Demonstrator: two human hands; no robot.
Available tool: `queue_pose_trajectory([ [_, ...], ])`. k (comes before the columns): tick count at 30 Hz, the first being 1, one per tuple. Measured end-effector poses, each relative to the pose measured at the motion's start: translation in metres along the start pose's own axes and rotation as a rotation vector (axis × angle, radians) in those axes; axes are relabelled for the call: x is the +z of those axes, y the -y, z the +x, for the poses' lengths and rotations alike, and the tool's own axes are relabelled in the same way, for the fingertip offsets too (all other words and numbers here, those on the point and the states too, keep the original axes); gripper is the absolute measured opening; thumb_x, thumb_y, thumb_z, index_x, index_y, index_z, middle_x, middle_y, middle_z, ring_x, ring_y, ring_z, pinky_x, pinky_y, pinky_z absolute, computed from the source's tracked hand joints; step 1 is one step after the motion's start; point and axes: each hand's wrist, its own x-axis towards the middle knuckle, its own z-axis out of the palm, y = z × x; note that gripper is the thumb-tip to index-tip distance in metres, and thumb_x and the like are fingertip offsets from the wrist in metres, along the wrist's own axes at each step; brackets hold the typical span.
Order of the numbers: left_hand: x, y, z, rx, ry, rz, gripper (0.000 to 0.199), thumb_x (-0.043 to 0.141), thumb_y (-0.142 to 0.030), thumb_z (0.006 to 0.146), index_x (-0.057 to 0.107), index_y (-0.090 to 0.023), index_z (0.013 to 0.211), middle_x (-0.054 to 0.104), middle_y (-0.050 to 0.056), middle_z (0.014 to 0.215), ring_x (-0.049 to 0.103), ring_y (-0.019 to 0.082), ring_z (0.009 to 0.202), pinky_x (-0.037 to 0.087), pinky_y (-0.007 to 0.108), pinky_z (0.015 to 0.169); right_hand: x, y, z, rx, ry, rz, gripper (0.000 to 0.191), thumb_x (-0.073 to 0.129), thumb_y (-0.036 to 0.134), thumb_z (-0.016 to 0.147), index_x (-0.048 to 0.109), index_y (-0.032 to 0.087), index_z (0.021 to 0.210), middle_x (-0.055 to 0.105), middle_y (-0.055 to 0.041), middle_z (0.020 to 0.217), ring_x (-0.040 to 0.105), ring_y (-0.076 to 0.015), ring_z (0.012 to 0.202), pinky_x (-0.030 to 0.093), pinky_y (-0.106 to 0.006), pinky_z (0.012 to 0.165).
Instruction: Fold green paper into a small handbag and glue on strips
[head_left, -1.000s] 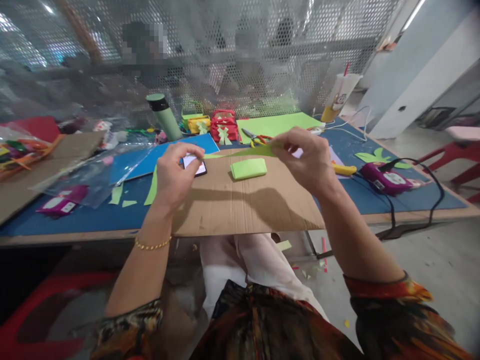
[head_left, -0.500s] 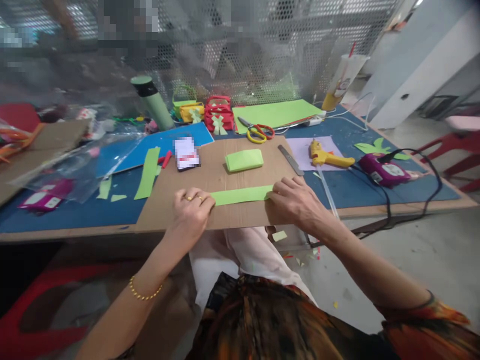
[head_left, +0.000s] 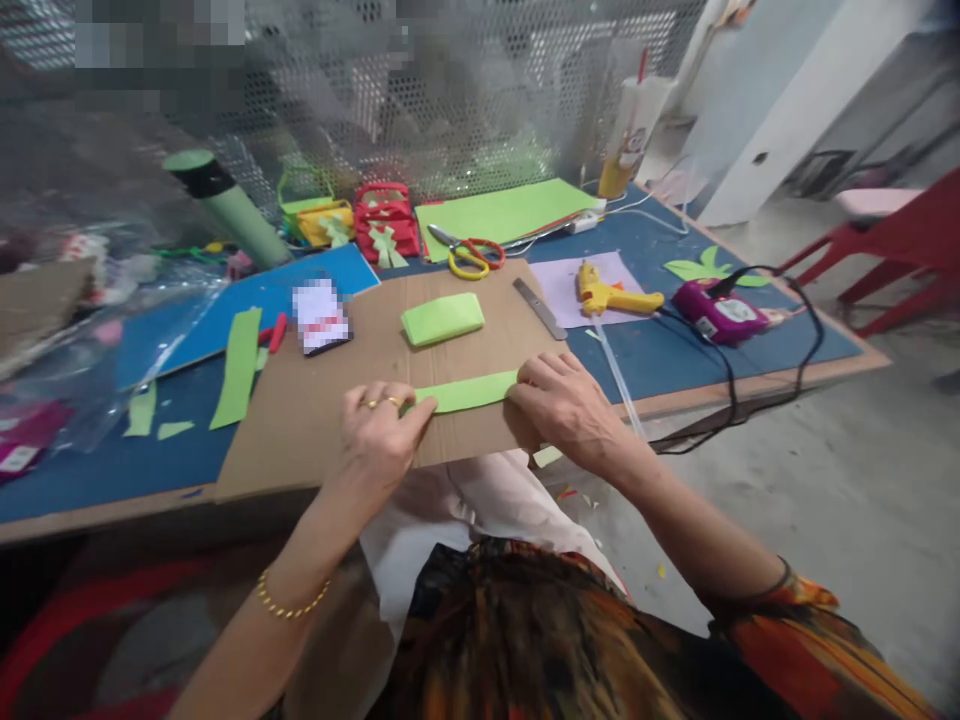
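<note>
A light green paper strip (head_left: pixel 472 393) stretches between my hands over a brown cardboard sheet (head_left: pixel 300 430). My left hand (head_left: pixel 381 428), with rings on its fingers, pinches the strip's left end. The right end is gripped by my right hand (head_left: pixel 559 405), its fingers curled over the paper. Just beyond the strip, a folded green paper piece (head_left: pixel 443 320) lies on the cardboard. A metal blade (head_left: pixel 539 308) rests near the cardboard's right edge, and a phone (head_left: pixel 321 316) lies at its left.
Scissors (head_left: pixel 469 254) lie behind the folded piece. On the right are a yellow glue gun (head_left: pixel 615 294), a purple box (head_left: pixel 720 308) and a black cable. A green bottle (head_left: pixel 229 208), small red bag (head_left: pixel 385 222) and drink cup (head_left: pixel 634 135) stand at the back.
The camera view has turned, shifting the table's things leftward. My left thumb has moved onto the strip, and the hands look slightly closer together. Both still hold the strip.
</note>
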Motion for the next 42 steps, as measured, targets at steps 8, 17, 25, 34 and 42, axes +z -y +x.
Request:
queue_pose_trajectory([
  [8,0.004,-0.017,0.009,0.007,0.057,-0.118,0.028,0.050,-0.014,0.106,0.073,-0.021,0.093,0.075,0.007,0.091,0.062,0.024,0.083,0.042,0.037,0.073,-0.004,-0.002,-0.009,0.010,0.006,0.145,0.029,0.047,0.017,0.108,0.069,0.018,0.089,0.062,-0.0088,0.089,0.046,-0.0230,0.081,0.034,-0.036,0.076],
  [17,0.003,-0.025,0.008,-0.222,0.132,-0.267,0.023,0.055,-0.022,0.107,0.072,-0.019,0.092,0.072,0.007,0.091,0.060,0.024,0.089,0.042,0.039,0.081,0.000,-0.011,-0.002,0.050,0.031,0.175,0.029,0.049,0.019,0.107,0.070,0.018,0.087,0.064,-0.0086,0.087,0.050,-0.0223,0.081,0.034,-0.037,0.077],
  [25,-0.007,-0.014,0.042,-0.433,0.532,-0.364,0.021,0.057,-0.019,0.103,0.070,-0.019,0.088,0.073,0.007,0.096,0.061,0.028,0.104,0.039,0.041,0.089,-0.004,-0.012,0.010,0.234,0.139,0.344,0.022,0.049,0.020,0.101,0.066,0.018,0.087,0.065,-0.0099,0.087,0.058,-0.0235,0.084,0.038,-0.036,0.077],
  [34,-0.007,-0.019,0.052,-0.427,0.625,-0.219,0.021,0.052,-0.022,0.105,0.065,-0.018,0.090,0.074,0.010,0.101,0.062,0.030,0.106,0.039,0.043,0.090,-0.001,-0.006,0.013,0.313,0.140,0.279,0.017,0.048,0.021,0.098,0.061,0.020,0.086,0.069,-0.0103,0.088,0.060,-0.0238,0.084,0.035,-0.036,0.076],
  [42,-0.009,-0.019,0.052,-0.435,0.631,-0.232,0.018,0.055,-0.021,0.104,0.065,-0.019,0.090,0.074,0.009,0.102,0.062,0.030,0.107,0.039,0.044,0.091,0.005,-0.004,0.011,0.374,0.050,0.264,0.011,0.054,0.024,0.098,0.063,0.021,0.091,0.070,-0.0089,0.093,0.058,-0.0227,0.083,0.035,-0.034,0.074],
])
